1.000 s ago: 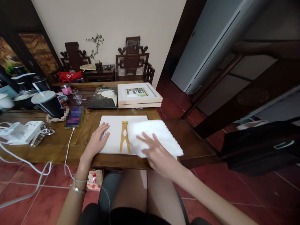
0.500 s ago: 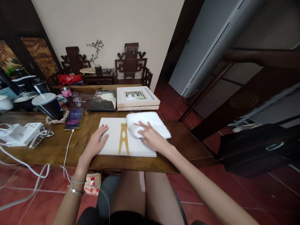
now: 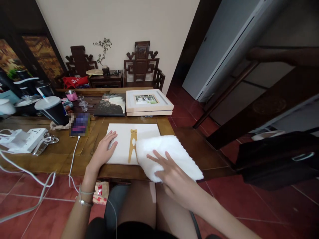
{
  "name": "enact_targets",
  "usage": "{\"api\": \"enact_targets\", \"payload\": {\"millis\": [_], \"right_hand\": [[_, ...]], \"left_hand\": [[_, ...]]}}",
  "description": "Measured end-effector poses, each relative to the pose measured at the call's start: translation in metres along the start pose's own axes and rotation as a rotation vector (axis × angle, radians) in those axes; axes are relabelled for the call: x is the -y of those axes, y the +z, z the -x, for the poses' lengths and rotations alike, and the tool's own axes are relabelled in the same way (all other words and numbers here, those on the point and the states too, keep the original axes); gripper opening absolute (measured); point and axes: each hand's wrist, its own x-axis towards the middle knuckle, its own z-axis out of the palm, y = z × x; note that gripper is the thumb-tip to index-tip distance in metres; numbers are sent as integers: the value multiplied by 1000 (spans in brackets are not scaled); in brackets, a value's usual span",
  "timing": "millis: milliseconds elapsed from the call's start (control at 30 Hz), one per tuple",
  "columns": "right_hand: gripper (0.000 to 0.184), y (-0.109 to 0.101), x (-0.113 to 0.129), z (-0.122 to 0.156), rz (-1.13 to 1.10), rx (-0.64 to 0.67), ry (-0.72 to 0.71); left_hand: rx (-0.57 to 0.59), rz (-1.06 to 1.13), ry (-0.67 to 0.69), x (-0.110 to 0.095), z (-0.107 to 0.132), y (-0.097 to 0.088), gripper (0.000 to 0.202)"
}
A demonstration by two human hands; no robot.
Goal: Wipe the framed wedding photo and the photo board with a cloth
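A white flat board point(image 3: 122, 142) with a tan stand point(image 3: 133, 146) on it lies on the wooden table point(image 3: 62, 152) near its front edge. My left hand point(image 3: 104, 151) rests flat on the board's left part, fingers apart. My right hand point(image 3: 165, 169) presses with spread fingers on a white folded cloth point(image 3: 171, 154) that covers the board's right side and hangs past the table's front edge.
Two stacked picture frames point(image 3: 148, 103) and a dark canvas print point(image 3: 111, 104) lie behind the board. A phone on a cable point(image 3: 79, 124), a power strip point(image 3: 27, 139), lidded cups point(image 3: 50, 109) and small containers crowd the left. Carved chairs point(image 3: 142, 66) stand at the wall.
My right hand slid the cloth from the board's far right corner back toward me to the near right edge. My left hand stayed on the board.
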Motion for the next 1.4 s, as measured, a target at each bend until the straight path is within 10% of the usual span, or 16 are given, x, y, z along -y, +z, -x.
{"api": "enact_targets", "payload": {"millis": [400, 900, 1400], "right_hand": [[34, 5, -90, -118, 58, 33, 199], [37, 5, 8, 6, 31, 30, 0], [23, 14, -77, -98, 73, -31, 120]], "left_hand": [[22, -17, -4, 0, -1, -2, 41], [14, -21, -8, 0, -1, 0, 41], [28, -7, -28, -2, -1, -4, 41]]}}
